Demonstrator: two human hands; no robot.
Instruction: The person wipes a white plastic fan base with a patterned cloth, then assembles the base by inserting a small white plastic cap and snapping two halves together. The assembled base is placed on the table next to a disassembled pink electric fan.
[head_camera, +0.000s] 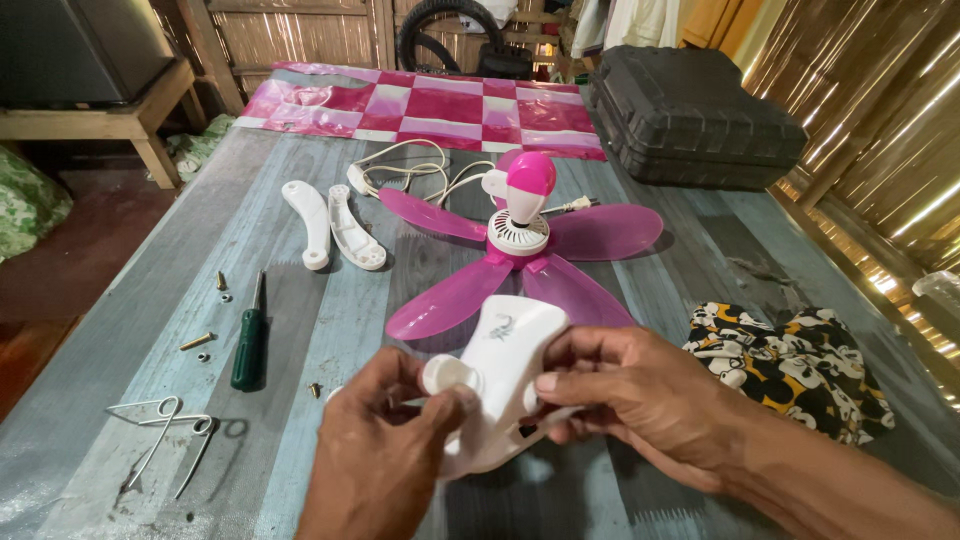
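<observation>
The person stands over the table (640, 500) and holds a white fan housing (505, 375) in both hands, just in front of the pink fan (515, 255). The fan is the big thing in the middle, with its pink blades spread flat like petals.

The left hand (385, 455) grips a round white knob (447, 375) at the end of the housing. The thumb and fingers are pinched on it. The right hand (640, 400) wraps the other side, fingers curled and pressed on the housing, thumb on its front. So the housing sits between the two hands, lifted a little off the table.

It looks like the fan is in pieces, and the step now is working on that knob. I think the next move needs a steady hold with the right hand while the left one turns or pulls gently, so the plastic does not crack.

Left of the fan lie two curved white pieces (330, 225), side by side. Nearer the person than those, a green screwdriver (249, 345) lies flat, with small screws (205, 345) on its far side from the fan. Bent wire clips (165, 425) lie further out still. Behind the fan a white cord (420, 170) curls about. Right of the fan sits a black and yellow cloth (790, 365). A black case (695, 115) is behind the fan, to the right.
</observation>
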